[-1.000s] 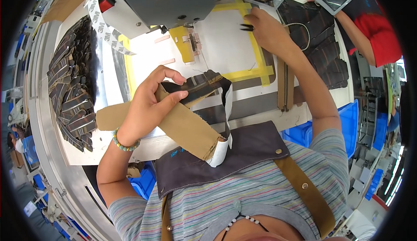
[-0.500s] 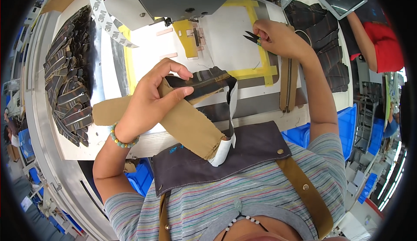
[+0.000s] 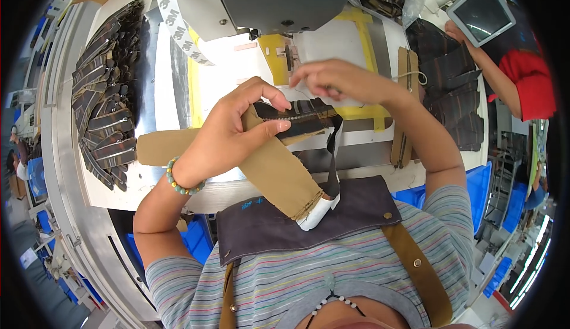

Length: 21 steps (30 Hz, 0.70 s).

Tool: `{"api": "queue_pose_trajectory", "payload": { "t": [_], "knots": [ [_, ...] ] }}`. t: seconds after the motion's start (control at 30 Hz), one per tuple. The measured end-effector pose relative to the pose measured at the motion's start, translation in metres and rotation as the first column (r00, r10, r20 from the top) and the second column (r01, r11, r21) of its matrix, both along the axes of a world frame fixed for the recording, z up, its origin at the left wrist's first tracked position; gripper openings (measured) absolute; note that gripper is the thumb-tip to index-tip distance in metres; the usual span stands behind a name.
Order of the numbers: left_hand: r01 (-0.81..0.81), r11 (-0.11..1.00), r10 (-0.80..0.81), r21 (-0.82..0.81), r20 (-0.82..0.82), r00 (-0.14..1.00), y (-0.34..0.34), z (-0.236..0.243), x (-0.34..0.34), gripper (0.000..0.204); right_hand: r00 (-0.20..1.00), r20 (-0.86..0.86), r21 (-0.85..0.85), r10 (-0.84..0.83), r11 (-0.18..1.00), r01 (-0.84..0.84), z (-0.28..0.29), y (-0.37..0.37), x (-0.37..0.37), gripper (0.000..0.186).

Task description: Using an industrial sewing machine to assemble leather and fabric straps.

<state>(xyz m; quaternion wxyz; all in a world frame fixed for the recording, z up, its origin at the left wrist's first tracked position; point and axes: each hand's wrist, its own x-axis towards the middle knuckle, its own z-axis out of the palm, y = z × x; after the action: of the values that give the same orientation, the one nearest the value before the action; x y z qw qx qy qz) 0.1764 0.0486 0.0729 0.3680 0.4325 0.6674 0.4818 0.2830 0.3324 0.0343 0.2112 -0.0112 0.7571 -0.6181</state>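
Note:
My left hand [image 3: 237, 130] is closed on a zippered plaid fabric piece [image 3: 303, 113], thumb and fingers pinching its near side. Attached to the dark piece are a tan fabric panel [image 3: 279, 175] and a white-edged strip [image 3: 320, 210] that hangs toward my apron. My right hand [image 3: 338, 83] is above the white sewing plate [image 3: 231, 71], just beyond the piece. Its fingers are curled and blurred by motion, and the small black thread snips do not show now. Close to its fingertips is a yellow template [image 3: 273, 59] under the machine head [image 3: 279, 2].
Plaid pieces are heaped at the left [image 3: 104, 109], with another dark plaid stack [image 3: 448, 91] at the right. A tan zippered strip [image 3: 406, 109] lies beside that stack. A small screen [image 3: 482, 13] stands at the upper right, near a co-worker's red sleeve [image 3: 525, 83].
My right hand has moved left from the plate's right side toward the fabric piece, and the snips have gone from sight. My left hand keeps its grip. The whole view has shifted slightly.

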Motion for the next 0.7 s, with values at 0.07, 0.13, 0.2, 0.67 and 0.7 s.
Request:
{"api": "queue_pose_trajectory", "payload": {
  "t": [0.07,0.13,0.2,0.67,0.7],
  "knots": [
    [0.000,1.000,0.000,0.002,-0.004,1.000,-0.006,-0.002,-0.004,0.024,0.987,-0.058,0.129,0.151,0.981,-0.143,-0.002,-0.007,-0.001,0.023],
    [-0.035,0.999,0.036,0.009,-0.031,0.999,-0.016,-0.005,-0.011,0.023,0.908,-0.307,0.571,0.286,0.819,-0.065,-0.002,-0.006,0.000,0.027],
    [-0.050,0.994,0.058,0.093,-0.086,0.995,-0.020,-0.011,-0.017,0.023,0.878,-0.380,0.657,0.292,0.753,0.034,-0.002,-0.001,0.003,0.028],
    [-0.101,0.955,0.119,0.280,-0.048,0.992,-0.044,-0.024,-0.012,0.019,0.823,-0.513,0.845,0.244,0.311,0.435,0.010,0.021,0.030,0.045],
    [-0.111,0.941,0.126,0.321,-0.027,0.992,-0.045,-0.022,-0.011,0.018,0.797,-0.599,0.651,0.079,0.628,0.427,0.016,0.017,0.036,0.045]
  ]
}}
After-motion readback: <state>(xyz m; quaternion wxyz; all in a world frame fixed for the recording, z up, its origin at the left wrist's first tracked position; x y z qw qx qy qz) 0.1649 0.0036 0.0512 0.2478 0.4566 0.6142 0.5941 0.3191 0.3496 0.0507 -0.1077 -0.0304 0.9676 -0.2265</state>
